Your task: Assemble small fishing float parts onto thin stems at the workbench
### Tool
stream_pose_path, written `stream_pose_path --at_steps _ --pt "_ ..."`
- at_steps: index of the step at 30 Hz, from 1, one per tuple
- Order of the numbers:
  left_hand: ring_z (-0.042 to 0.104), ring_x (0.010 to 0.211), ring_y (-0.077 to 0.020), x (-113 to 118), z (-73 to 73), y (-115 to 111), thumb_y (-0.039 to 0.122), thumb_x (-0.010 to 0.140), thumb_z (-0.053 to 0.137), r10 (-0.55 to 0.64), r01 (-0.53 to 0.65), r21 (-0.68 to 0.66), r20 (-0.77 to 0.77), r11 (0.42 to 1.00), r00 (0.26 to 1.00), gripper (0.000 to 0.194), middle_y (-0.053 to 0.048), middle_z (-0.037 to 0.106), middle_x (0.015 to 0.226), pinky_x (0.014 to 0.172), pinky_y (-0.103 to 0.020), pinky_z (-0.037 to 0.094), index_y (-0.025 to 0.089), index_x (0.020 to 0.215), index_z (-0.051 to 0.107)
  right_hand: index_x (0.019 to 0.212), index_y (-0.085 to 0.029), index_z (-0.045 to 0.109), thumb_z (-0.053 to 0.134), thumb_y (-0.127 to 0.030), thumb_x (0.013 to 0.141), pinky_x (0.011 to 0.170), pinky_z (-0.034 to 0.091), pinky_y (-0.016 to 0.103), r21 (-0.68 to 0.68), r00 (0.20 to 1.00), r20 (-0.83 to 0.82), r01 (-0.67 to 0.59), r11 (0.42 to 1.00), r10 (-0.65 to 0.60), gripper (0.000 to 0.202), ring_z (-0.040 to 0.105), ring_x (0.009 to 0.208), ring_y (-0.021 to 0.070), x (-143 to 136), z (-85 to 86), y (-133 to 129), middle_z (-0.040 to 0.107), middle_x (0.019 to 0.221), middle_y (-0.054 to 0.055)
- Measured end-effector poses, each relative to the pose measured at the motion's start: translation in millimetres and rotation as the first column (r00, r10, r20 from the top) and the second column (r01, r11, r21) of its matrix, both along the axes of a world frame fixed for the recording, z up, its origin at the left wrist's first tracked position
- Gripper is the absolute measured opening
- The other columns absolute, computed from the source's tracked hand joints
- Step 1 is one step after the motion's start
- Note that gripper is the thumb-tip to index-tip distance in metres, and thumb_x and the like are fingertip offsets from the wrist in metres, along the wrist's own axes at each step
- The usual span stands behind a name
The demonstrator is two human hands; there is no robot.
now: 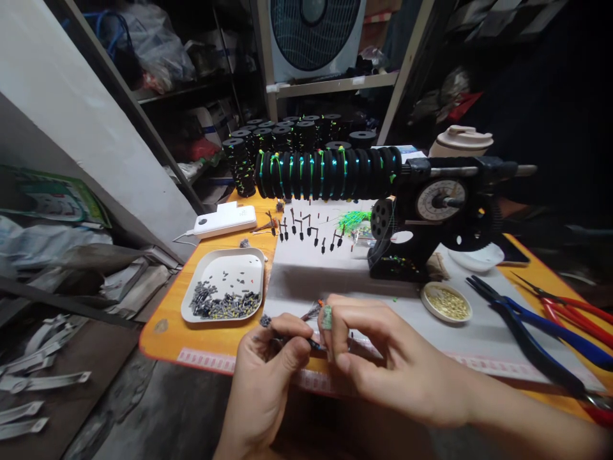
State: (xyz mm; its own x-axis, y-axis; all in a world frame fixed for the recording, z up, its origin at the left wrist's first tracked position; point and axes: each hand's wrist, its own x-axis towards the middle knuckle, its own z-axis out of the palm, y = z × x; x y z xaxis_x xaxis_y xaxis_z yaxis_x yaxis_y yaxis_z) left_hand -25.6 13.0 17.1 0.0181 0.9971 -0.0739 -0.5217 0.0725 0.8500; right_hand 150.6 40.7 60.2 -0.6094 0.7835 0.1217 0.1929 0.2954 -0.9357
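Left hand (275, 358): thumb and index finger closed in a pinch on a dark piece (313, 344), slim, in front of the winder (397, 259) on the person's side, near the table edge.
Right hand (393, 358): fingers curled, thumb near the index finger, just beside the same piece; whether it grasps anything, cannot tell. Green wrap (327, 317) on one finger.
Tray (230, 263): white, left of the winder and nearer the person; holds many small gray bits (225, 303), some yellow among them, heaped toward the near side, a few scattered behind.
Dish (426, 300): small, round, just in front of the winder's base, to its right; holds golden bits (447, 301).
Cup (457, 137): lidded, behind the winder; contents hidden.
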Motion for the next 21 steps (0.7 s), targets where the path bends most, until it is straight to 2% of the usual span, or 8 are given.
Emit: stream_pose_path --at_steps 5,10,14,18,21 --pt "0.056 0.062 -0.0083 2 1.4 0 0.029 0.068 0.090 0.006 -0.006 0.002 0.005 1.000 1.000 0.015 0.000 0.067 0.070 0.057 -0.016 0.044 0.019 0.069 0.078 0.069 -0.021 0.044 0.052 -0.014 0.076 0.069 0.037 0.026 0.031 1.000 0.008 0.022 0.999 -0.023 0.012 0.051 0.076 0.0159 0 0.9 -1 0.050 0.075 -0.001" --pt "0.058 0.064 -0.0099 8 7.1 -3 0.031 0.062 0.093 0.073 -0.072 -0.067 0.015 0.995 0.997 0.021 0.000 0.066 0.068 0.059 -0.017 0.044 0.017 0.065 0.076 0.069 -0.021 0.044 0.052 -0.014 0.076 0.067 0.037 0.026 0.048 1.000 -0.015 0.028 0.998 -0.028 0.012 0.051 0.075 0.0153 -1 0.8 -2 0.051 0.075 -0.001" --pt "0.059 0.063 -0.0102 7 8.0 -3 0.031 0.064 0.092 0.050 -0.049 -0.036 0.017 0.998 0.999 0.020 0.000 0.067 0.067 0.060 -0.018 0.046 0.018 0.065 0.077 0.069 -0.020 0.045 0.052 -0.015 0.078 0.067 0.037 0.027 0.035 1.000 0.008 0.010 0.999 -0.010 0.012 0.049 0.074 0.0150 -1 0.0 -1 0.049 0.076 -0.001" --pt "0.064 0.068 -0.0125 2 1.7 -1 0.028 0.068 0.089 0.032 -0.030 0.027 -0.062 0.999 0.998 0.014 -0.001 0.069 0.070 0.065 -0.019 0.051 0.019 0.069 0.078 0.071 -0.020 0.047 0.053 -0.015 0.081 0.067 0.036 0.026 0.058 0.999 0.048 0.015 0.998 -0.017 0.013 0.049 0.074 0.0141 0 -0.2 -2 0.049 0.076 -0.002" --pt "0.068 0.070 -0.0150 0 -3.0 -2 0.023 0.066 0.090 0.133 -0.122 0.074 -0.173 0.990 0.976 0.015 -0.002 0.073 0.072 0.067 -0.020 0.055 0.021 0.075 0.079 0.080 -0.020 0.052 0.054 -0.019 0.090 0.071 0.039 0.027 0.078 0.992 0.111 0.051 0.996 -0.059 0.011 0.052 0.078 0.0141 1 1.1 -3 0.054 0.081 -0.002"
